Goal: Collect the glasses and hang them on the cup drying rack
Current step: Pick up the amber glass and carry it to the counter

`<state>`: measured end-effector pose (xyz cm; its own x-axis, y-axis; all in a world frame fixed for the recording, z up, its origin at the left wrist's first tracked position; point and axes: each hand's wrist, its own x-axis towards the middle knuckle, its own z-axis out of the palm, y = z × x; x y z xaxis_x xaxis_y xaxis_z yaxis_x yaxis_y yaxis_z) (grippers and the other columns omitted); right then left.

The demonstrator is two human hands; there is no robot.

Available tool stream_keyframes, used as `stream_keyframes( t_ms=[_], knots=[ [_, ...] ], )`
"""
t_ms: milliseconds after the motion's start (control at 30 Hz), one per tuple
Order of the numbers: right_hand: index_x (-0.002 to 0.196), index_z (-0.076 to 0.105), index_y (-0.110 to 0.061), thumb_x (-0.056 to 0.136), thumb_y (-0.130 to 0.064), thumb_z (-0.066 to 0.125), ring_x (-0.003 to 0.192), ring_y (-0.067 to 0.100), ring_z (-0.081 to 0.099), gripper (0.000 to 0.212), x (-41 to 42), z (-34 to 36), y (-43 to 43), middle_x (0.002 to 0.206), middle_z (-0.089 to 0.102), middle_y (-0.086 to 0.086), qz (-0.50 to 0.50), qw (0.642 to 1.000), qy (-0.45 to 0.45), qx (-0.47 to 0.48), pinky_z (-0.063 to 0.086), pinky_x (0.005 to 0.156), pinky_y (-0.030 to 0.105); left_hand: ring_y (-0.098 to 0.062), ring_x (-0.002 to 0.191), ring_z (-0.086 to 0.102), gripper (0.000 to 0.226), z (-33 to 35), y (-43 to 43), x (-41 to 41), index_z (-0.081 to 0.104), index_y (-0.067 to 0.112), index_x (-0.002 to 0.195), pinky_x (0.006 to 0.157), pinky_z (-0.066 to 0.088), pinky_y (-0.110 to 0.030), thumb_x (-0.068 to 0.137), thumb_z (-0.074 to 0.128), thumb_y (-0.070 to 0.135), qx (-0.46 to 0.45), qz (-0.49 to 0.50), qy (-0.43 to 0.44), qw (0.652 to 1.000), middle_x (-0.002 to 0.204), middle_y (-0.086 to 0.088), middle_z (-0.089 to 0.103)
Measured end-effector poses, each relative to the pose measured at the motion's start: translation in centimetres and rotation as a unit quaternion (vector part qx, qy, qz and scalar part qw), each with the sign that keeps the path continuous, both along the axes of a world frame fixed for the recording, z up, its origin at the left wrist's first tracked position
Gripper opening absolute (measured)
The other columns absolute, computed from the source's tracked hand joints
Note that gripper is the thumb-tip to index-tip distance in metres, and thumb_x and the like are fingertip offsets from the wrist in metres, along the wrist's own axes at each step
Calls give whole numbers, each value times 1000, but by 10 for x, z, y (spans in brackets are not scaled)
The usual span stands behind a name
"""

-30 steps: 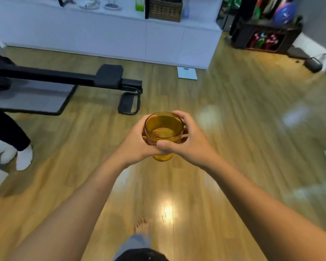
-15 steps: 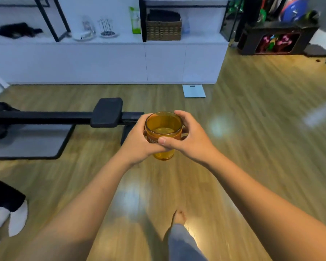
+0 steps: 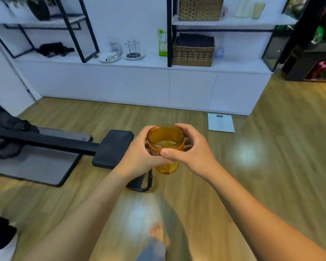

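Observation:
An amber glass mug [image 3: 166, 142] is held upright in front of me at chest height, above the wooden floor. My left hand [image 3: 139, 155] wraps its left side and my right hand [image 3: 191, 151] wraps its right side, thumb across the front. The handle is mostly hidden under my right fingers. Far ahead, a small wire cup drying rack [image 3: 133, 48] stands on a round tray on the white counter [image 3: 132, 63]. It looks bare.
A black rowing machine [image 3: 68, 144] on a grey mat lies on the floor to my left. A white scale [image 3: 221, 122] sits by the cabinet. A wicker basket [image 3: 193, 50] and a glass dish [image 3: 110, 56] rest on the counter. Another person's socked foot [image 3: 2, 247] is at lower left.
The view has tilted up and moved closer to the white counter, bringing the rack and shelves into sight. Both hands keep the same grip on the mug.

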<state>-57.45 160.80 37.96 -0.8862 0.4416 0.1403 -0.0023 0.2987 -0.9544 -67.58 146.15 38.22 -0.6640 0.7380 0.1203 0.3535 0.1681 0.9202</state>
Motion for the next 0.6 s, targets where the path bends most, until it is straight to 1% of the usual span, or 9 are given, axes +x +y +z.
stream_keyframes(
  t_ms=[33,100,200,233,300,333,400,467,600],
  knots=[
    [119,55,-43,54,-59,86,104,3,62,74,-14,-2,18,110,64,-24,-4,1000,-5,2,58,85,31,-4,111,60,80,-2,19,-15,47,31,129,87,53,-20,61,91,34,2,-6,0,1000,122,13,61],
    [122,53,-42,54,-60,85,106,5,61,77,-45,-6,56,113,62,-23,-19,1000,-15,7,58,86,31,-6,111,61,82,-7,58,-49,48,34,127,88,53,-21,57,90,44,5,-7,7,1000,121,13,62],
    [120,53,-45,50,-60,85,110,8,62,78,-92,-12,115,118,64,-15,-50,998,-23,5,57,89,33,-7,111,60,84,-18,123,-103,49,37,126,89,54,-24,53,86,53,17,-27,0,999,121,14,62],
    [116,54,-46,50,-59,85,111,10,62,75,-107,-12,134,118,65,-14,-58,998,-28,1,56,90,33,-7,110,61,84,-20,144,-120,50,36,126,88,54,-25,53,87,53,19,-36,-7,999,119,15,63],
    [110,55,-48,50,-57,85,110,11,63,68,-133,-6,174,117,67,-12,-71,997,-34,-3,56,90,33,-5,106,63,81,-16,189,-149,54,31,124,84,53,-19,53,88,45,31,-53,-26,998,113,16,67],
    [109,56,-47,50,-56,86,109,12,64,67,-145,-3,195,115,68,-11,-82,996,-32,-4,56,90,33,-5,104,64,79,-12,212,-164,56,28,123,82,52,-17,53,89,40,39,-63,-35,997,112,15,68],
    [112,57,-45,48,-58,86,106,12,66,72,-171,5,236,113,70,-10,-105,994,-29,-2,57,89,33,-7,104,66,77,-4,257,-193,58,27,122,81,52,-17,52,90,35,45,-79,-41,995,111,12,70],
    [117,56,-41,47,-58,86,105,9,66,78,-197,11,276,113,69,-10,-119,993,-25,0,56,88,30,-7,102,67,76,2,298,-221,58,28,119,79,53,-17,51,92,35,47,-83,-35,995,109,11,70],
    [109,56,-44,53,-53,88,103,7,66,66,-255,13,347,110,69,-12,-100,995,-23,-4,57,87,29,0,96,66,72,5,368,-278,58,34,113,75,50,-12,49,90,39,46,-70,-32,996,104,21,69]
  ],
)
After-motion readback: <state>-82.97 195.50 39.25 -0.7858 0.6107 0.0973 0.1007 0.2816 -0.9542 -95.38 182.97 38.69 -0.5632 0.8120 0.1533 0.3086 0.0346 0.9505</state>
